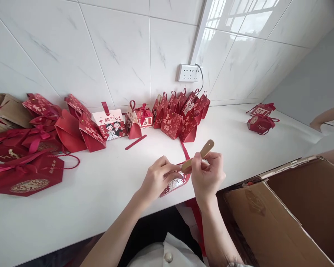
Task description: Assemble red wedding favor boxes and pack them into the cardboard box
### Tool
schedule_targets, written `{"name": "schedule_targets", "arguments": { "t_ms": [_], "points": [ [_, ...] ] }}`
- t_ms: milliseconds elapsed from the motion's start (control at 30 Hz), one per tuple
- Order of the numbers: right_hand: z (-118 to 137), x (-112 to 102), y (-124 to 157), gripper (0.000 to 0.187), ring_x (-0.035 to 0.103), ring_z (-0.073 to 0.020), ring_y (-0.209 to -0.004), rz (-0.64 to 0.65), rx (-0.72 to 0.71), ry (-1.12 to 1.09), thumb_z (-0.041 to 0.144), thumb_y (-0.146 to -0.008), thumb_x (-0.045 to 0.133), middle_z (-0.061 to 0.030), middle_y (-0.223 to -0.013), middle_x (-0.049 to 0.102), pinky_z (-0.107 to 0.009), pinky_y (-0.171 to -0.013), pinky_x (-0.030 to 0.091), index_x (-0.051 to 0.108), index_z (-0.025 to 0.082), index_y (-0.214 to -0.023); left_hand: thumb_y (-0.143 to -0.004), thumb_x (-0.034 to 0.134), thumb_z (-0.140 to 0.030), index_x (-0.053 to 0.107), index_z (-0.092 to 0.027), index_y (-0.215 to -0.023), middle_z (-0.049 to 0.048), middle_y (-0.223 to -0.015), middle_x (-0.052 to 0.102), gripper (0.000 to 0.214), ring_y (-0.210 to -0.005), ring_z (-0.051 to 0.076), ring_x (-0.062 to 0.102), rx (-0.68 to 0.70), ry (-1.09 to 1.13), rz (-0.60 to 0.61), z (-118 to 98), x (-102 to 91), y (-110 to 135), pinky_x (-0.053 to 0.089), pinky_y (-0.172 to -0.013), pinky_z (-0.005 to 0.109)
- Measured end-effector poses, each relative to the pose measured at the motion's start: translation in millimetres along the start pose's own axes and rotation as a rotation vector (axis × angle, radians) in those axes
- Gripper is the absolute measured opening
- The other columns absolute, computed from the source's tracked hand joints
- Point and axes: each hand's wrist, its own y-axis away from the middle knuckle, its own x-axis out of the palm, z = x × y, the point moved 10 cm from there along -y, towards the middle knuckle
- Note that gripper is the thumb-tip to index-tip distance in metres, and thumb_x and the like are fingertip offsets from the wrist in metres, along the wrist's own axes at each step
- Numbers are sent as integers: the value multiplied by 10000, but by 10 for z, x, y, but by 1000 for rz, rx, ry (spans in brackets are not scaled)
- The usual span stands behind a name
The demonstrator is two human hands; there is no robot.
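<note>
On the near edge of the white table, a small red and white gift box point(176, 184) with a cartoon figure printed on it lies tilted under my hands. My left hand point(157, 176) pinches its upper edge between thumb and fingers. Closed around a flat tan-handled tool point(206, 149) is my right hand point(208, 174). The handle has a small hole at its upper end. Its lower end meets the top of the box near my left fingertips, and its working tip is hidden. A red ribbon point(185, 151) trails from behind the box.
Several red gift bags point(171, 124) stand along the tiled wall. More red boxes point(35, 174) crowd the left side. A red strip point(136, 142) lies mid-table. Two red boxes point(261, 124) sit at right. An open cardboard carton point(267, 211) adjoins the front edge. Another person's arm point(328, 115) shows at far right.
</note>
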Motion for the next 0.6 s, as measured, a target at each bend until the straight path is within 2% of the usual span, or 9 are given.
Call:
{"name": "schedule_targets", "arguments": {
  "t_ms": [233, 433, 500, 600],
  "points": [
    [-21, 30, -29, 195, 569, -119, -323, 59, 12, -132, 262, -846, 525, 104, -435, 533, -186, -337, 464, 355, 232, -756, -824, 643, -189, 676, -196, -886, -43, -702, 463, 71, -586, 52, 522, 11, -9, -3, -1, -3, -2, 456, -507, 157],
    [-240, 176, -20, 248, 579, -115, -356, 231, 214, -340, 378, -884, 530, 82, -491, 572, -193, -340, 501, 362, 230, -777, -856, 569, -120, 670, -193, -839, -25, -735, 515, 126, -661, 75, 599, -38, 20, 36, 46, 32, -6, 522, -586, 173],
    [-291, 229, 13, 285, 604, -119, -416, 323, 242, -415, 456, -864, 554, 56, -539, 593, -205, -362, 526, 422, 216, -784, -863, 546, -105, 662, -191, -832, -23, -738, 520, 147, -656, 75, 592, -37, -6, 41, 32, 41, -9, 520, -588, 177],
    [-333, 307, 125, 382, 613, -128, -491, 534, 240, -493, 545, -750, 661, 9, -627, 619, -214, -342, 535, 575, 181, -827, -871, 516, -94, 650, -188, -821, -22, -735, 517, 172, -650, 72, 581, -13, -40, 29, -6, 40, -15, 517, -595, 175]
  ]
}}
